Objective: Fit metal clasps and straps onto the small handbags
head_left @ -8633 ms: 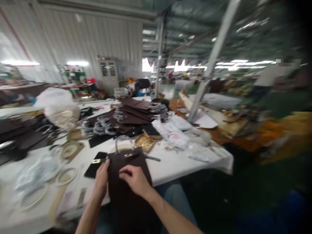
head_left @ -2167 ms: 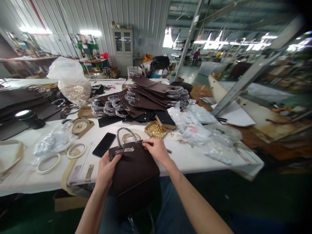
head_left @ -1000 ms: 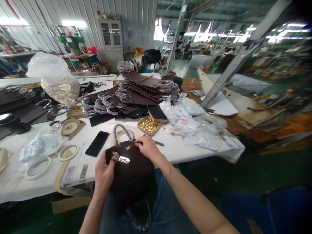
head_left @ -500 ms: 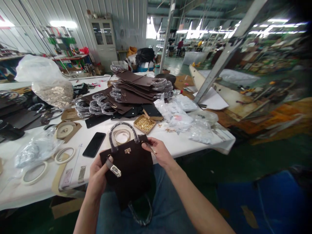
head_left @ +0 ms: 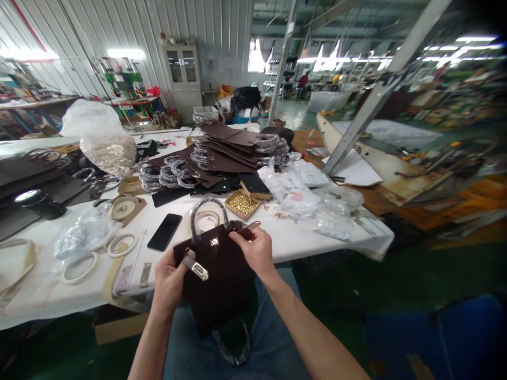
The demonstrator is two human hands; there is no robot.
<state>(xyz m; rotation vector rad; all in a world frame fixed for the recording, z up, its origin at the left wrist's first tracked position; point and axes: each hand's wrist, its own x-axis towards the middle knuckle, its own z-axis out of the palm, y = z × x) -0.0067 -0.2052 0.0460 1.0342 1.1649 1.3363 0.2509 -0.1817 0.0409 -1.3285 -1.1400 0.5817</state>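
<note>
A dark brown handbag panel (head_left: 222, 269) hangs over my lap, its upper edge near the table edge. One plastic-wrapped handle (head_left: 209, 203) arches up from its top and another hangs below. A gold turn lock (head_left: 214, 242) sits at the middle of its upper part. My left hand (head_left: 170, 279) grips the left top corner, thumb on a strap with a metal end plate (head_left: 197, 268). At the right top corner, my right hand (head_left: 255, 248) is closed on a second strap (head_left: 247, 229), whose metal tip sticks out above the fingers. Some fingers are hidden behind the brown material.
On the white table (head_left: 285, 237) lie a black phone (head_left: 165, 232), tape rolls (head_left: 122, 245), a box of gold studs (head_left: 242, 205) and plastic bags (head_left: 293, 190). Brown panels (head_left: 233, 148) are stacked behind. A slanted metal post (head_left: 368, 105) stands at the right.
My right hand has turned the right strap upward, so its tip now points up and to the right. My left hand keeps its hold. The whole view has shifted slightly.
</note>
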